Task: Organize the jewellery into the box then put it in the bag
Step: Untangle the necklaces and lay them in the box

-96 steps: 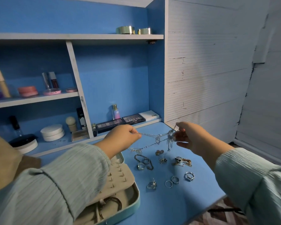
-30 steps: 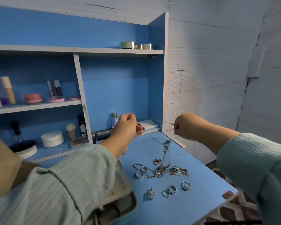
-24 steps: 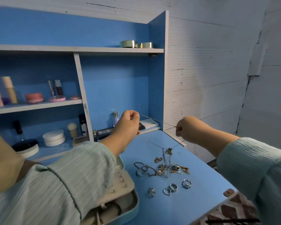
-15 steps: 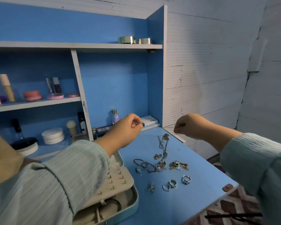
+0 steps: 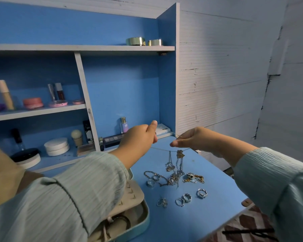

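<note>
The open box (image 5: 138,219) sits at the tabletop's (image 5: 215,173) near left edge, and the step in hand looks like freeing one chain (image 5: 166,149) from the tangled pile (image 5: 173,177) mid-table. The left hand (image 5: 138,140) and right hand (image 5: 192,138) each pinch an end, so the chain spans between the fingers above the pile. Next, I judge, comes a gentle lift clear, then laying it in the box
</note>
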